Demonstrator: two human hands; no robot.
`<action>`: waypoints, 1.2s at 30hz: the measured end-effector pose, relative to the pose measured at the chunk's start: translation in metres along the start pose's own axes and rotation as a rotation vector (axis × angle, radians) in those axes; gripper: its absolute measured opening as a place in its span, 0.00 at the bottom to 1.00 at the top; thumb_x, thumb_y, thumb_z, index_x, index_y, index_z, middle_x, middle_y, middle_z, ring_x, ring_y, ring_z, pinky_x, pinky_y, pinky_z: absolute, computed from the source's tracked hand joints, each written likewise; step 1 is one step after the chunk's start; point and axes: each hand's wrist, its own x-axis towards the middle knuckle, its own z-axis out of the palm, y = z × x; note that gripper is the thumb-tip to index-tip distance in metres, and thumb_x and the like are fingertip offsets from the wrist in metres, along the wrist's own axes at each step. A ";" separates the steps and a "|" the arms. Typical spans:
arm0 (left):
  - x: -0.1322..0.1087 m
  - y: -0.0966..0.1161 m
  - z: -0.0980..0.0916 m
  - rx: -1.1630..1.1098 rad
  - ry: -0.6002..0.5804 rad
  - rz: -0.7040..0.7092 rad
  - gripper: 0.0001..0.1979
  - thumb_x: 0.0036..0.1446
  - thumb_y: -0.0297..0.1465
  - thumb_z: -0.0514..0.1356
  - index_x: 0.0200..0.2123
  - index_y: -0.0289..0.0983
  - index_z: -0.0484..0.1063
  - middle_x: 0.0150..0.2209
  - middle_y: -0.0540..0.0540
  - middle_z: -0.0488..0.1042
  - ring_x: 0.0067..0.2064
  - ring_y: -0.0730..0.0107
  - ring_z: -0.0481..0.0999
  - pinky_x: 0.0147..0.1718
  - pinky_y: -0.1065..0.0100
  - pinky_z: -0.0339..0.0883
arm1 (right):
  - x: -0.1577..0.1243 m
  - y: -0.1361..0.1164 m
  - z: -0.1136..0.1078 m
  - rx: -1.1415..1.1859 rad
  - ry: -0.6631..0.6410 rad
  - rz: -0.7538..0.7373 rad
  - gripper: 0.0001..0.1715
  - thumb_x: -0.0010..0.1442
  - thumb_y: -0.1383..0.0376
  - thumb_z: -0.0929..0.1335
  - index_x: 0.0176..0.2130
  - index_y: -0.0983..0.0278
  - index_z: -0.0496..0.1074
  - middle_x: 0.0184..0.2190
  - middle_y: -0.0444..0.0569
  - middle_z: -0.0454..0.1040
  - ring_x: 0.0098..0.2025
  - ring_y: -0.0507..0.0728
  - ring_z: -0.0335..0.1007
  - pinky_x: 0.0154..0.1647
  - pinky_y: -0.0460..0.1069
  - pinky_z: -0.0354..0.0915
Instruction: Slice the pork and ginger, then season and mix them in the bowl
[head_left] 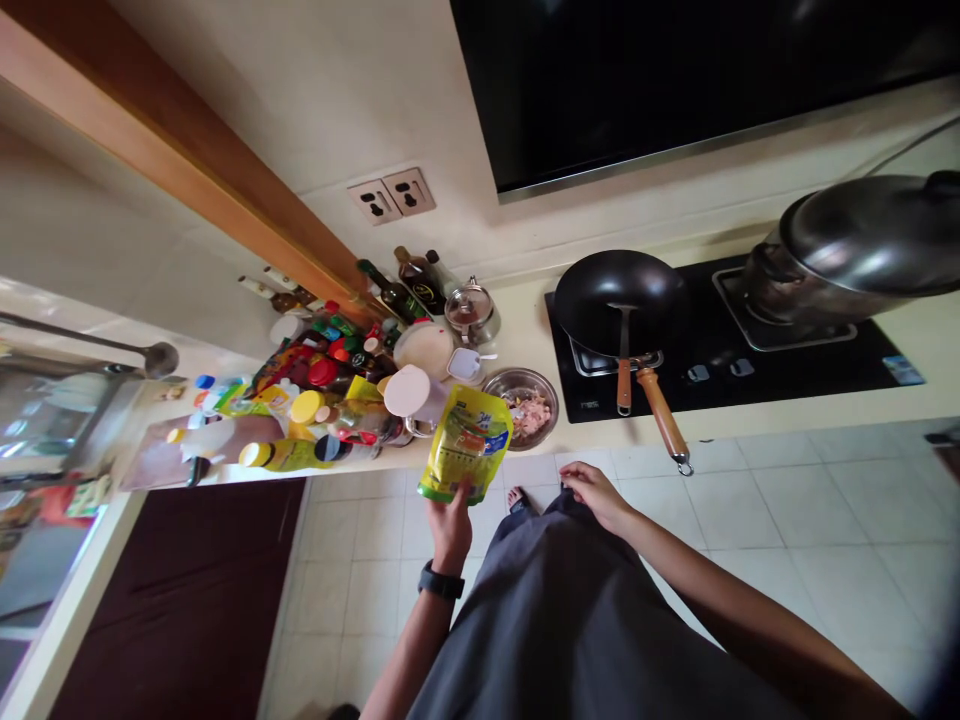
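My left hand (452, 515) is closed on the lower edge of a yellow-green seasoning pouch (466, 445), tilted and printed with a blue patch. The pouch is in front of the counter's edge, just left of a steel bowl (553, 422) with pale pink raw meat (531, 412) in it. It hides part of the counter behind. My right hand (592, 492) is in front of the dark grey clothing on my body, below the counter edge. Its fingers are loosely bent and apart, with nothing visible in them.
A black wok (621, 300) with a wooden-handled spatula (624, 375) sits on the cooktop (712, 290), beside a large lidded pot (847, 250). Crowded bottles (322, 375), a white-lidded jug (409, 392) and a glass pot (471, 310) stand left. The range hood (675, 90) hangs above.
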 end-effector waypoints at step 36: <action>0.005 -0.033 -0.018 -0.314 0.098 -0.227 0.26 0.50 0.33 0.71 0.53 0.39 0.72 0.55 0.40 0.75 0.50 0.59 0.78 0.47 0.63 0.74 | -0.017 -0.021 -0.017 0.207 -0.127 -0.097 0.20 0.52 0.50 0.72 0.37 0.61 0.70 0.29 0.41 0.68 0.30 0.50 0.64 0.34 0.47 0.63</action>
